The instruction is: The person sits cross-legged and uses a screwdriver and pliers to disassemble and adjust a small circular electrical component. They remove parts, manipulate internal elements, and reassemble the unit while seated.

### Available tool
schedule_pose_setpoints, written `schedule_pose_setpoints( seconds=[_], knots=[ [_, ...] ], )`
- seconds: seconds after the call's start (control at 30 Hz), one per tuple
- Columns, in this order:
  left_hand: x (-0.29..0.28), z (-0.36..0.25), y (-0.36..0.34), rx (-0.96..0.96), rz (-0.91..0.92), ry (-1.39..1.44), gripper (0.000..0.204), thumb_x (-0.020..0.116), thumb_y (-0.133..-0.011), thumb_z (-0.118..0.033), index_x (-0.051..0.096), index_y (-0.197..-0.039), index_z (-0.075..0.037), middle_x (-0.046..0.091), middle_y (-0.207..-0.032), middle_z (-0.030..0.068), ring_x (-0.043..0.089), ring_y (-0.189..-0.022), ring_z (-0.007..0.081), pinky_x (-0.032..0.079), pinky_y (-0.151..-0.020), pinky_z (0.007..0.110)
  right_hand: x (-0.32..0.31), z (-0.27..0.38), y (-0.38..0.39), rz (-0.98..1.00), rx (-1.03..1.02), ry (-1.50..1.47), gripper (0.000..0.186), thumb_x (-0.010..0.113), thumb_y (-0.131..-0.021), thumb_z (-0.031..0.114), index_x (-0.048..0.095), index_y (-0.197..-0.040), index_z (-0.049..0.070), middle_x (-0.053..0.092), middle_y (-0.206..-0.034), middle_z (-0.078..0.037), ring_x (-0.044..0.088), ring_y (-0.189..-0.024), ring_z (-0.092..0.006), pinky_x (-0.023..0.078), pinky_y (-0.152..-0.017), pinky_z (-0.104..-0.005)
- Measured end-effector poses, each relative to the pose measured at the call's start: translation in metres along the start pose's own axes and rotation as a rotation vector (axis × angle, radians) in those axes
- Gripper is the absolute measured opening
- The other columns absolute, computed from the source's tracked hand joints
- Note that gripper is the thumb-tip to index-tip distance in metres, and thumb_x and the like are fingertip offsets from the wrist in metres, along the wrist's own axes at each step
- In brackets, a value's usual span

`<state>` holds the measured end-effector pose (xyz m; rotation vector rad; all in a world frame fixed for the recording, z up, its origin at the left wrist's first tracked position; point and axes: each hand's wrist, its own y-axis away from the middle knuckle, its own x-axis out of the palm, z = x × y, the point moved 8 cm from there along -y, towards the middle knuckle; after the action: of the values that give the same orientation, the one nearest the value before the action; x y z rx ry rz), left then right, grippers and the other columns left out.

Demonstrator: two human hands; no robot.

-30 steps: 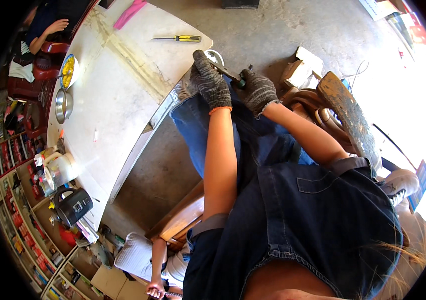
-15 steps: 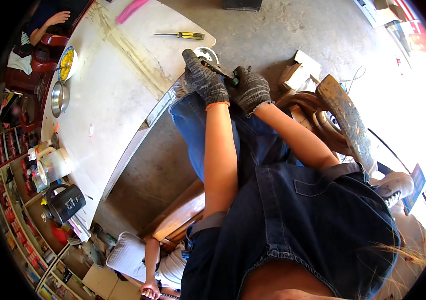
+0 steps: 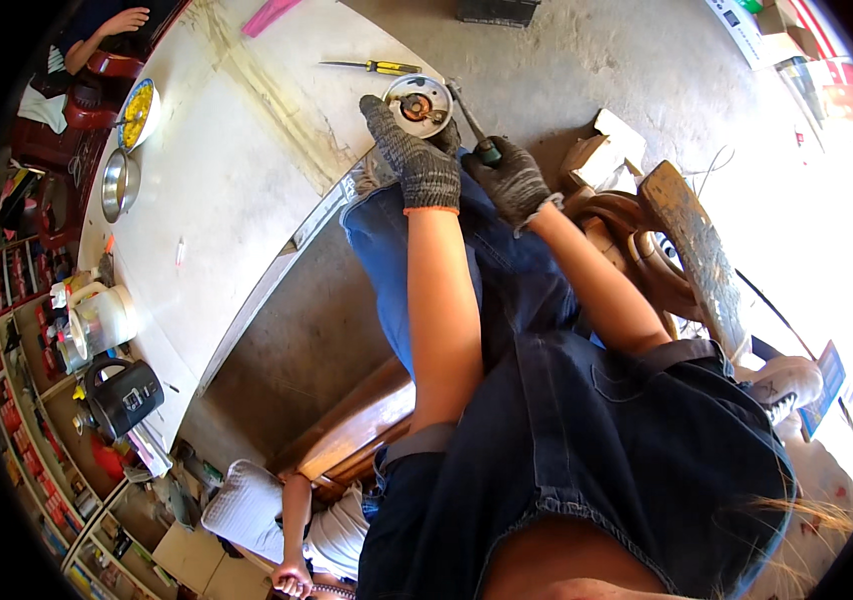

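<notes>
My left hand, in a dark grey knitted glove, is closed around the edge of a round metal housing. The housing's open face is turned up, showing a copper-coloured ring and dark stains inside. In my right hand, gloved the same way, is a hand tool with a green handle and a narrow metal shaft. Its shaft points away from me, just right of the housing; its exact kind cannot be made out. A yellow-and-black screwdriver lies on the table beyond my left hand.
The white table holds a bowl of yellow food, a metal bowl, a plastic jug and a black kettle. At right stand a worn wooden plank and an open carton. Another person's arm shows below.
The green-handled tool has moved from over the housing to its right side with my right hand. The housing's open face now shows more fully in my left hand.
</notes>
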<state>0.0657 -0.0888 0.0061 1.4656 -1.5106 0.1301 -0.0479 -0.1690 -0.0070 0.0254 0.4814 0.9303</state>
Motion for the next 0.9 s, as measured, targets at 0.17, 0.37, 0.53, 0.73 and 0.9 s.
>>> schedule_pose_setpoints(
  seconds=[0.17,0.37,0.53,0.73,0.9],
  knots=[
    [0.022,-0.001,0.013,-0.117,0.218,0.175,0.069,0.047,-0.080,-0.065,0.053,-0.111,-0.004,0.063,-0.093,0.0141,0.063,-0.072,0.0244,0.055,-0.055,0.033,-0.014,-0.013,0.015,0.470,0.257,-0.659,0.036,0.062,-0.084,0.021,0.055,-0.112,-0.001,0.062,-0.102,-0.011,0.059,-0.087,-0.0195,0.048,-0.079,-0.0313],
    [0.027,0.000,0.030,-0.076,0.468,0.019,0.078,0.051,-0.075,-0.067,0.053,-0.111,0.002,0.061,-0.099,0.0197,0.062,-0.082,0.0326,0.055,-0.063,0.040,-0.037,-0.012,0.042,0.588,0.272,-0.796,0.063,0.060,-0.082,0.031,0.039,-0.132,-0.002,0.052,-0.125,-0.015,0.054,-0.104,-0.0236,0.043,-0.091,-0.0373],
    [0.034,-0.010,0.038,-0.011,0.612,0.024,0.083,0.056,-0.072,-0.066,0.052,-0.114,0.005,0.060,-0.103,0.0215,0.060,-0.090,0.0377,0.053,-0.072,0.043,-0.046,0.008,0.049,0.607,0.156,-0.527,0.057,0.057,-0.082,0.036,0.050,-0.124,-0.002,0.063,-0.103,-0.009,0.049,-0.072,-0.0083,0.039,-0.063,-0.0209],
    [0.031,-0.009,0.040,-0.030,0.637,-0.086,0.087,0.045,-0.075,-0.072,0.051,-0.117,0.004,0.060,-0.106,0.0201,0.060,-0.093,0.0330,0.053,-0.069,0.042,-0.046,0.038,0.068,0.641,0.039,-0.594,0.049,0.054,-0.084,0.036,0.056,-0.118,0.001,0.064,-0.093,-0.004,0.047,-0.064,-0.0068,0.037,-0.054,-0.0177],
    [0.030,-0.008,0.042,-0.020,0.543,-0.064,0.080,0.035,-0.084,-0.067,0.047,-0.123,0.001,0.057,-0.117,0.0164,0.058,-0.101,0.0325,0.050,-0.078,0.044,-0.043,0.044,0.081,0.656,0.066,-0.542,0.041,0.053,-0.086,0.030,0.058,-0.113,0.000,0.063,-0.091,-0.007,0.056,-0.069,-0.0101,0.046,-0.055,-0.0212]
  ],
)
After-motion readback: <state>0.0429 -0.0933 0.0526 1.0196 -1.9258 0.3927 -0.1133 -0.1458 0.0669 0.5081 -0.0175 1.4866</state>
